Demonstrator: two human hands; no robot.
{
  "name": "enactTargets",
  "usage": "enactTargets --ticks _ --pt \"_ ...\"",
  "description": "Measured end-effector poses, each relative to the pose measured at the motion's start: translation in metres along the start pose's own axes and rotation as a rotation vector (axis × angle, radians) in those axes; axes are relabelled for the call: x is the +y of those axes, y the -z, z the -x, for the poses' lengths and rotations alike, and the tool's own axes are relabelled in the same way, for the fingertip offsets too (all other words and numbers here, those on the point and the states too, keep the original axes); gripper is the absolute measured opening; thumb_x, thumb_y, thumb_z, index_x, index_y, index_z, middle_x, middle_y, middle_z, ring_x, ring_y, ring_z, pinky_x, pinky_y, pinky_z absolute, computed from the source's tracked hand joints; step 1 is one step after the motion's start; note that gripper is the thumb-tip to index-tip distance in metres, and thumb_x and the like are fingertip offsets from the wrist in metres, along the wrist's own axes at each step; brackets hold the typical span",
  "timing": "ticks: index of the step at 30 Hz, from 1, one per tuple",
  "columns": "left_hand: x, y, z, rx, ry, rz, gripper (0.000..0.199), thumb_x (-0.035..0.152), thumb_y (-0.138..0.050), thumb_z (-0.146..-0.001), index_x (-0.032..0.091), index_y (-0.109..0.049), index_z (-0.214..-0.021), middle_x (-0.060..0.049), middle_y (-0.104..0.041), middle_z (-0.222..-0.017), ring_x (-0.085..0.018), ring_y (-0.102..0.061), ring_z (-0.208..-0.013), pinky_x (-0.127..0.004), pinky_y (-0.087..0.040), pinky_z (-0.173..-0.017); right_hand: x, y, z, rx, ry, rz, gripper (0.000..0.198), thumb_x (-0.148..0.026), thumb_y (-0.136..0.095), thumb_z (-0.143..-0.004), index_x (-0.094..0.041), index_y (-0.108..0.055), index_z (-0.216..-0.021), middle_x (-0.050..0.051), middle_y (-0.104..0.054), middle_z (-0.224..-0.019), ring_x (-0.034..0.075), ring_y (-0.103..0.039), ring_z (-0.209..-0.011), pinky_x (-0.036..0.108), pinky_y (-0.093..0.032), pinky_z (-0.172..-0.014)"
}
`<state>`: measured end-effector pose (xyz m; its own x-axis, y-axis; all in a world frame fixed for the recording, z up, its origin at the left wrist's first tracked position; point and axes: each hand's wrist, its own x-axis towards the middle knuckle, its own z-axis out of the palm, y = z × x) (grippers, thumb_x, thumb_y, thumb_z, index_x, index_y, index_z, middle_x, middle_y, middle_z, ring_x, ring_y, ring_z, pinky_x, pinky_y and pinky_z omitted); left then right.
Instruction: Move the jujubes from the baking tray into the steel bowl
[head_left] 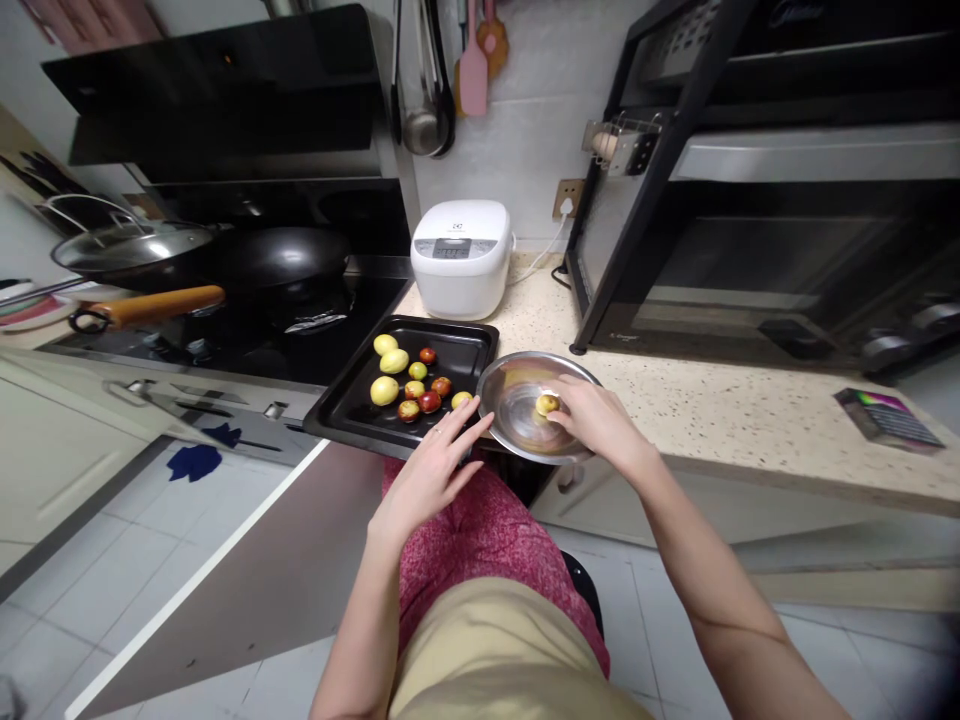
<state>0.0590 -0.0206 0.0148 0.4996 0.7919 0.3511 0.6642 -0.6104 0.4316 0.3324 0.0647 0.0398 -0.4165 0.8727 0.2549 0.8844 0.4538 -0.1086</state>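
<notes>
My right hand (pixel 600 420) reaches into a shiny metal bowl (pixel 514 405), with its fingers closed on a small yellow-brown jujube (pixel 547 404). Fingers apart, my left hand (pixel 431 475) is at the near right edge of a black baking tray (pixel 341 405); its fingertips are close to the bowl's left rim, and I cannot tell whether they touch it. Several fruits lie on the tray: yellow lemons (pixel 385 390) on the left and smaller red and yellow-green jujubes (pixel 430 402) on the right. One yellow fruit (pixel 461 400) sits just beyond my left fingertips.
Behind the tray stands a white rice cooker (pixel 461 260). A black wok (pixel 281 255) and a lidded pan (pixel 135 245) are on the stove at left. An oven (pixel 750 270) and a small box (pixel 889 420) are at right. An open cabinet door (pixel 247 580) juts out below.
</notes>
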Motion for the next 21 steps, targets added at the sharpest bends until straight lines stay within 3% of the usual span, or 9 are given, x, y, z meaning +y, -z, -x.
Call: enactTargets --ticks 4,8,11,16,21 --pt "-0.004 0.003 0.0 0.051 0.037 0.011 0.058 0.034 -0.051 -0.106 0.03 -0.035 -0.162 -0.012 -0.033 -0.17 -0.025 -0.03 -0.159 -0.049 -0.032 -0.128 -0.002 0.01 0.024 0.22 0.046 -0.12 0.026 -0.015 -0.059 -0.095 -0.02 -0.069 -0.118 0.009 -0.073 -0.112 0.027 -0.07 -0.102 0.04 -0.056 -0.082" --pt "-0.016 0.007 -0.011 0.192 0.158 -0.013 0.047 0.025 -0.045 -0.108 0.027 -0.046 -0.154 -0.011 -0.048 -0.161 -0.023 -0.045 -0.151 -0.045 -0.038 -0.125 -0.018 0.011 0.055 0.487 0.081 -0.235 0.024 -0.018 -0.056 -0.1 -0.021 -0.068 -0.12 0.01 -0.074 -0.115 0.027 -0.069 -0.107 0.044 -0.056 -0.091" --pt "-0.026 0.01 -0.024 0.168 0.211 -0.078 0.043 0.017 -0.05 -0.104 0.022 -0.055 -0.146 -0.012 -0.057 -0.152 -0.026 -0.055 -0.142 -0.047 -0.045 -0.12 -0.032 0.003 0.074 0.631 0.096 -0.305 0.027 -0.012 -0.059 -0.098 -0.025 -0.068 -0.12 0.007 -0.076 -0.111 0.025 -0.071 -0.104 0.043 -0.056 -0.092" --pt "-0.031 0.012 -0.045 0.029 0.211 -0.184 0.039 0.009 -0.062 -0.094 0.018 -0.064 -0.132 -0.014 -0.068 -0.136 -0.03 -0.065 -0.129 -0.047 -0.054 -0.109 -0.04 -0.012 0.092 0.743 0.094 -0.314 0.035 -0.004 -0.063 -0.092 -0.026 -0.069 -0.119 0.006 -0.077 -0.103 0.025 -0.073 -0.098 0.043 -0.057 -0.089" --pt "-0.027 0.008 -0.058 0.014 0.21 -0.268 0.037 0.004 -0.066 -0.087 0.022 -0.069 -0.119 -0.012 -0.073 -0.119 -0.03 -0.072 -0.11 -0.042 -0.061 -0.092 -0.041 -0.017 0.098 0.771 0.067 -0.329 0.036 -0.004 -0.062 -0.092 -0.026 -0.071 -0.118 0.005 -0.078 -0.099 0.024 -0.075 -0.094 0.041 -0.058 -0.086"
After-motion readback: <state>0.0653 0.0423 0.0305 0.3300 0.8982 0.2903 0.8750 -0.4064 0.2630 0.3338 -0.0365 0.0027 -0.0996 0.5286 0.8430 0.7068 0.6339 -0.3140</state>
